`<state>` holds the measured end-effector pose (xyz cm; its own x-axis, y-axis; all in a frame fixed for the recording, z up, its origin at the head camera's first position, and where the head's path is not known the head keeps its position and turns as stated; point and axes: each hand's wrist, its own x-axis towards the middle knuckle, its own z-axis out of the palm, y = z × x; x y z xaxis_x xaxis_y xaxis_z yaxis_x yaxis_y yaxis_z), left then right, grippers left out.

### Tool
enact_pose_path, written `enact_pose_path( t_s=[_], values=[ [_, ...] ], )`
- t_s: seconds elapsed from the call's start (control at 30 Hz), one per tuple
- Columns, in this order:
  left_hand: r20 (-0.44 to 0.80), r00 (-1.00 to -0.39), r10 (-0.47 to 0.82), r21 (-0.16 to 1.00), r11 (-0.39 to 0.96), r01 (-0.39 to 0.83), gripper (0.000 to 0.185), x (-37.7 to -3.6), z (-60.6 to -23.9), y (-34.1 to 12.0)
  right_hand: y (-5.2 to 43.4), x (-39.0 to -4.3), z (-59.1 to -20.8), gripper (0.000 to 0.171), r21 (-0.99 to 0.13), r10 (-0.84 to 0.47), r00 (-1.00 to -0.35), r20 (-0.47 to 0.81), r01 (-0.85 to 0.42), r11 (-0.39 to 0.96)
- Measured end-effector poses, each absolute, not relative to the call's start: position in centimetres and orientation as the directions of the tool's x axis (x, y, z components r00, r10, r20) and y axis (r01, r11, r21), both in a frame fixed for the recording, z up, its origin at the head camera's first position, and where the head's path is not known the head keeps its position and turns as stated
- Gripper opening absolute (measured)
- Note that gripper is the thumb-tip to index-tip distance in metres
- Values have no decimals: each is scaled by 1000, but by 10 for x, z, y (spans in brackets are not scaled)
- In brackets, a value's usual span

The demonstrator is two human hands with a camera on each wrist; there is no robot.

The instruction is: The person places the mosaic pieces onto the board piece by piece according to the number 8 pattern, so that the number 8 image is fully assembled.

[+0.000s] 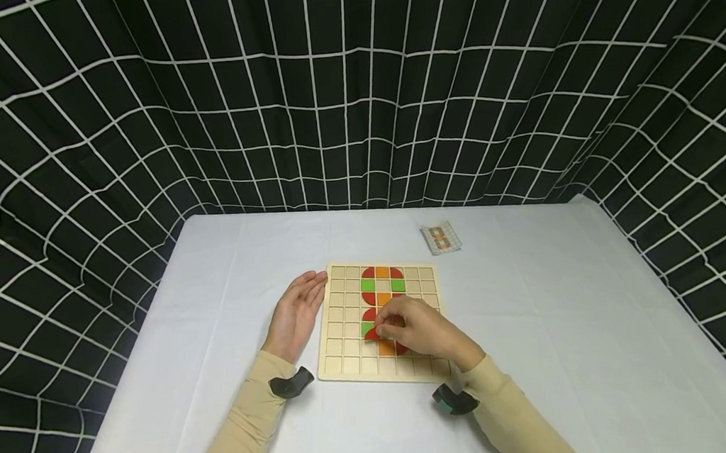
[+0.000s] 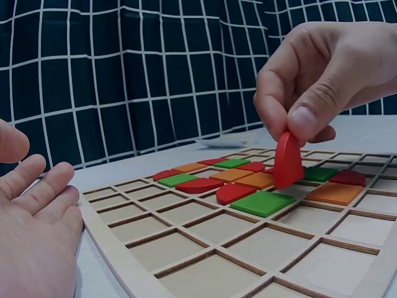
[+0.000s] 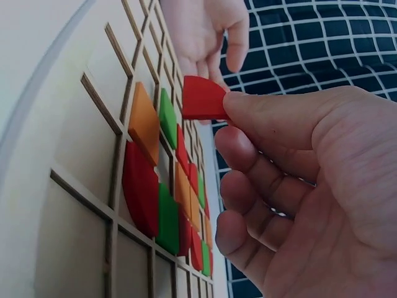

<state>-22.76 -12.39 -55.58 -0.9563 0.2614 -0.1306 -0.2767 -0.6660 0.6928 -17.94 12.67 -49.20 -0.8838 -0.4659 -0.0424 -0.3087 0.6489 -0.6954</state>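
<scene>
On the white tabletop [image 1: 221, 380] lies a wooden grid board [image 1: 346, 341], the landmark here. Over its near middle, the right hand [image 1: 419, 332] pinches a red quarter-round tile [image 2: 287, 160] between thumb and forefinger, its grip clamped on the piece, which stands on edge just above the board's cells. Just beside the board's left edge rests the left hand [image 1: 296, 313], fingers straight and relaxed, its grip apart and holding nothing. Red, green and orange tiles [image 1: 381, 280] fill cells toward the board's far middle. Beyond the board's far right corner lies a small card stack [image 1: 441, 238].
</scene>
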Motion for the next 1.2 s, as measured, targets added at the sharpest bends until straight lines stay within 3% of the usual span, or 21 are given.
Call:
enact_pose_path(
  t_s=[0.33, 0.63, 1.2],
  values=[
    [-127, -956, 264, 700, -659, -275, 44, -227, -555, -124, 116, -168, -494, 6, -583, -532, -844, -67, -400, 708],
    [-118, -957, 266, 711, -650, -268, 46, -226, -555, -125, 112, -163, -497, 11, -529, -536, -835, -122, -402, 747],
    [-111, -956, 271, 711, -650, -266, 41, -226, -555, -125, 107, -163, -503, 18, -448, -462, -883, -75, -384, 807]
  ],
)
